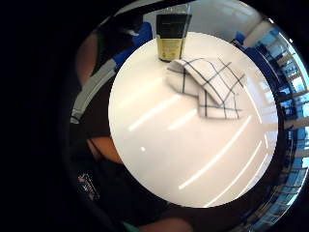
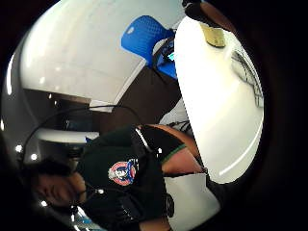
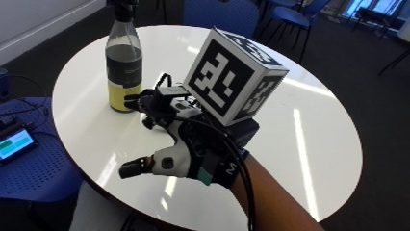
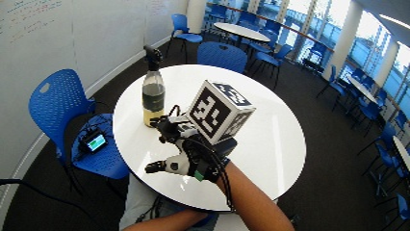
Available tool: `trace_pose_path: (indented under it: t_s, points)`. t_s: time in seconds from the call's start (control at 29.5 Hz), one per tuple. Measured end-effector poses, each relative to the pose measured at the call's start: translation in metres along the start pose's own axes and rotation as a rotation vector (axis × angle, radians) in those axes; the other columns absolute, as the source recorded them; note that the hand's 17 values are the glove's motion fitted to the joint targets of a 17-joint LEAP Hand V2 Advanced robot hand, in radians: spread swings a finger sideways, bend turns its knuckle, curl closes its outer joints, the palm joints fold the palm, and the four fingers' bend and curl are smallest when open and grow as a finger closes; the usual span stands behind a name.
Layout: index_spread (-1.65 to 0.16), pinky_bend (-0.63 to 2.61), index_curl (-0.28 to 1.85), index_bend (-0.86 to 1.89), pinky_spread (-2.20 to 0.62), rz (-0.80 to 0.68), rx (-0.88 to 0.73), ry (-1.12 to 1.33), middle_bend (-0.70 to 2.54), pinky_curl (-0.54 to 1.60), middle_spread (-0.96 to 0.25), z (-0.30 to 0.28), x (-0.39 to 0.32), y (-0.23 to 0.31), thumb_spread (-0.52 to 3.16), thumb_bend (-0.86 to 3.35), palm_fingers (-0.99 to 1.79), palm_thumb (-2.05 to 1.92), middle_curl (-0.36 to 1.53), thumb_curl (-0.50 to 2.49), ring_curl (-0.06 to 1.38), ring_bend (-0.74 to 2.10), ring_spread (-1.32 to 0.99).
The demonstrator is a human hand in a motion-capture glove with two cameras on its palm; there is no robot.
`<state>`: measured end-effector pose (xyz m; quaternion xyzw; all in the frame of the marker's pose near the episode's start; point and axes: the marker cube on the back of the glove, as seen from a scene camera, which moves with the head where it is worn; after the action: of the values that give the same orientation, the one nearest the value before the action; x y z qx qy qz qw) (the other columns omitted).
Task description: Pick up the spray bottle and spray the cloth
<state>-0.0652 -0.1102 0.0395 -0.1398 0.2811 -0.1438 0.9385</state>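
A spray bottle with a black trigger head, dark label and yellow liquid stands upright near the far-left edge of the round white table. My gloved right hand hovers over the table just in front of it, fingers stretched toward the bottle's base and thumb held out to the side, holding nothing. A folded white cloth with dark check lines lies on the table beside the bottle; the hand hides it in the outside views. The wide view shows the hand a short way from the bottle.
A blue chair stands left of the table, and a small device with a lit screen lies on a blue seat beside it. Another blue chair stands behind the table. More tables and chairs fill the room's far side.
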Motion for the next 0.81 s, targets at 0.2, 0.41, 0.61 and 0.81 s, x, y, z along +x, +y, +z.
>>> trace_pose_path:
  t_s: [0.2,0.41,0.61,0.81]
  points:
    - [-0.40,0.28,0.31,0.17,0.23,-0.046,-0.066,0.135,0.19,0.33,-0.03,-0.004,-0.015,0.014,0.98,-0.04,0.47,0.42,0.35,0.36,0.31,0.27,-0.02]
    - [-0.41,0.25,0.31,0.18,0.23,-0.054,-0.103,0.185,0.18,0.33,-0.03,0.006,-0.019,0.022,0.99,-0.03,0.48,0.40,0.35,0.34,0.30,0.25,-0.02]
    - [-0.41,0.23,0.32,0.18,0.23,-0.054,-0.134,0.211,0.18,0.33,-0.03,0.016,-0.018,0.023,1.00,-0.03,0.48,0.39,0.34,0.33,0.30,0.25,-0.02]
    - [-0.42,0.21,0.32,0.18,0.23,-0.045,-0.148,0.213,0.17,0.33,-0.03,0.021,-0.014,0.024,1.00,-0.03,0.49,0.39,0.33,0.32,0.30,0.24,-0.02]
